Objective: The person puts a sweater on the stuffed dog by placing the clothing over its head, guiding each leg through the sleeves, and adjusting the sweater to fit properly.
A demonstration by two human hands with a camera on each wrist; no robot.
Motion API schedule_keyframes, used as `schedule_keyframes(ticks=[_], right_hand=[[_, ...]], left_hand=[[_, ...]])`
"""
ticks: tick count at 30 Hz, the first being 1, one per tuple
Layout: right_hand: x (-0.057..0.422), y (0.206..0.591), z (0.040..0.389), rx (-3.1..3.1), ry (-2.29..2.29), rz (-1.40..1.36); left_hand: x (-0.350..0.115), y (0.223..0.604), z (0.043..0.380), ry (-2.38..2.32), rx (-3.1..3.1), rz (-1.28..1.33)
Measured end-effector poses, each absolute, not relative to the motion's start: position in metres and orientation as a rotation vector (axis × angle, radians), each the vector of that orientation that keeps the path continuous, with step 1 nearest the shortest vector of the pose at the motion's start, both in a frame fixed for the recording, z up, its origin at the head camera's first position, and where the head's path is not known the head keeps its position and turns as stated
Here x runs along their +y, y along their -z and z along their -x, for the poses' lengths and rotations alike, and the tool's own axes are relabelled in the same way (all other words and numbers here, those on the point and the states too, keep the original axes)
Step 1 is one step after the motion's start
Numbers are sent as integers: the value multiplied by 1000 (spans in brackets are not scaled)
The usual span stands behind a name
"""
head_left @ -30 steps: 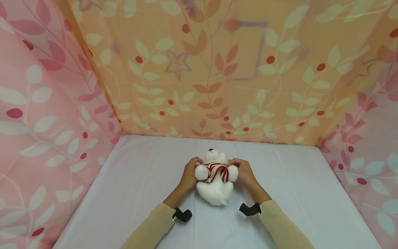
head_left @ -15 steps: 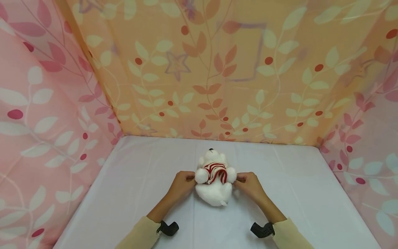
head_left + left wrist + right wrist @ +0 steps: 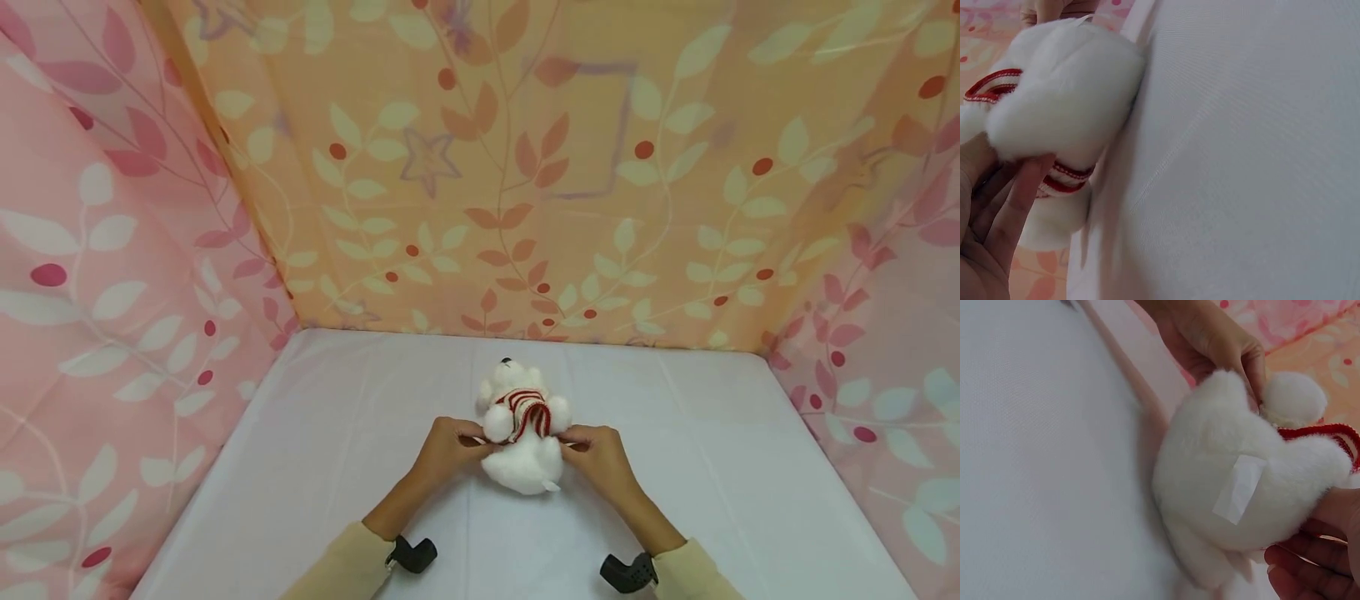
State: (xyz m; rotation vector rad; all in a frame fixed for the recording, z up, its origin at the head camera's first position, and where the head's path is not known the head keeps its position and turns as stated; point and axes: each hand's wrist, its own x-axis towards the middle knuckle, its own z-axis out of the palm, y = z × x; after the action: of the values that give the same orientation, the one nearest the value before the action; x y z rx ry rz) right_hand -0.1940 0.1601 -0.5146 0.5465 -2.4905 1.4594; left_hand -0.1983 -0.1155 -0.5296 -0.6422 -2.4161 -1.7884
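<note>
A white tabletop [image 3: 322, 467] meets an orange curtain [image 3: 480, 192] patterned with pale leaves and red dots. A pink leafy curtain [image 3: 127, 333] borders the left side, a similar pink drape [image 3: 885, 367] the right.

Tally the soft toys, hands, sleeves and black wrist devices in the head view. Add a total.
Soft toy: 1
Hands: 2 (left hand, right hand)
Sleeves: 2 (left sleeve, right sleeve)
Black wrist devices: 2 (left device, right device)
Total: 7
</note>
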Motion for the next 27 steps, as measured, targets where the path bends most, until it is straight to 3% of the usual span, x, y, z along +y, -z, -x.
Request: schedule_keyframes(ticks=[19, 27], right_hand=[[152, 525, 201, -2383, -1184, -608], [161, 521, 196, -2485, -967, -546]], left_hand=[[-88, 531, 196, 991, -2322, 702], [-100, 520, 198, 1181, -2452, 701]])
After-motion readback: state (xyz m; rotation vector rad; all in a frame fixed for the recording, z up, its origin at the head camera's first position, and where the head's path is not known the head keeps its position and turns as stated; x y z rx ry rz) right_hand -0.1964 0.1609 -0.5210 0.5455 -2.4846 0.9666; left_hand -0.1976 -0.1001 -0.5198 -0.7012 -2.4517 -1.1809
